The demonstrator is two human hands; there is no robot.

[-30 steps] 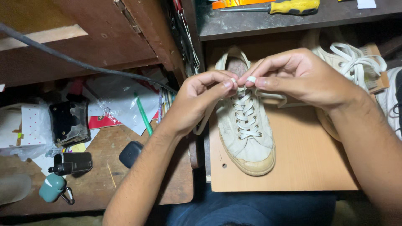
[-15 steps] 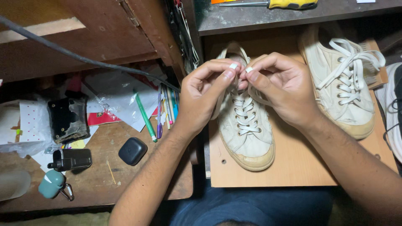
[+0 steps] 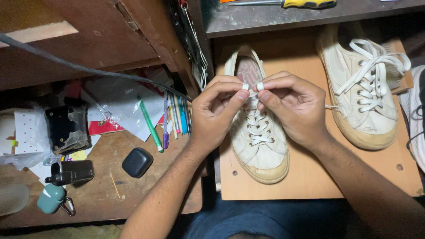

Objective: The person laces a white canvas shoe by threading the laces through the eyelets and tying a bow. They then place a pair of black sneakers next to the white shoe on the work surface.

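Note:
A worn white canvas shoe (image 3: pixel 261 146) lies toe toward me on a light wooden board (image 3: pixel 318 177). My left hand (image 3: pixel 219 110) and my right hand (image 3: pixel 290 106) meet over the upper eyelets. Each pinches a white lace end between thumb and forefinger, and the two ends show as small white loops near the shoe's tongue. The lace is threaded through the lower eyelets. The matching second shoe (image 3: pixel 365 88), fully laced, rests on the same board to the right.
A cluttered wooden desk (image 3: pixel 102 194) at left holds pens (image 3: pixel 152 128), papers, a black earbud case (image 3: pixel 137 162), a teal case (image 3: pixel 51 199) and a small black wallet. A yellow-handled screwdriver (image 3: pixel 305 3) lies on the dark shelf above.
The view has shifted so the shoe sits lower and more central. My hands have stayed at the top of the shoe, both still pinching the lace ends close together.

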